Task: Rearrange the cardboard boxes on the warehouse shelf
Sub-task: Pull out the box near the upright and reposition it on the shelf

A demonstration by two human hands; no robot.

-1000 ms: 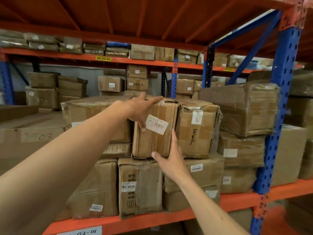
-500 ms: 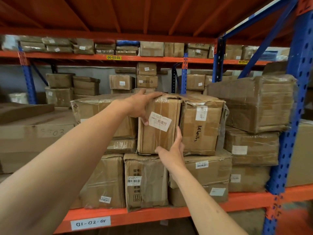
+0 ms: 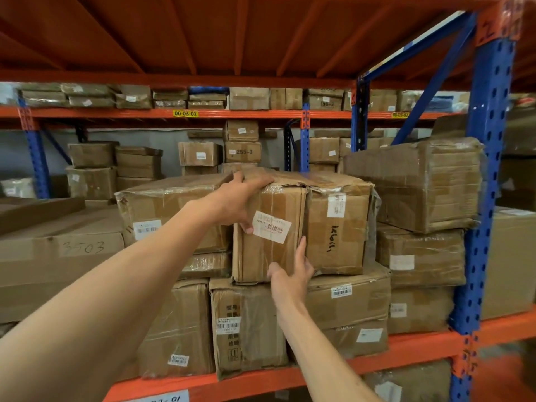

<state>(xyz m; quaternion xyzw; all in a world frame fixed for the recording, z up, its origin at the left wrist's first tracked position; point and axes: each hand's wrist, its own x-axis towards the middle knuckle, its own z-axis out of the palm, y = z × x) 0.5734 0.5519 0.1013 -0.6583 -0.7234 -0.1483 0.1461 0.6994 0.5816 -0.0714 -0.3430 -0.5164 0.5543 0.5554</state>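
Left hand [image 3: 237, 200] gripped taped brown cardboard box [image 3: 269, 236] at its top corner; right hand [image 3: 290, 274] cupped its bottom edge. Best drawn out level, weight underneath.

We see two bare forearms and two bare hands, with no sleeve reaching into view on either arm. Our left hand [image 3: 236, 203] and right hand [image 3: 291, 275] wear no gloves, rings or bands that we can make out, and neither wrist carries a watch or strap. The left forearm fills the near left of the scene, broad and smooth because it is close to the camera; the right forearm is slimmer, rising from the near bottom edge. Fingernails look short and unpainted
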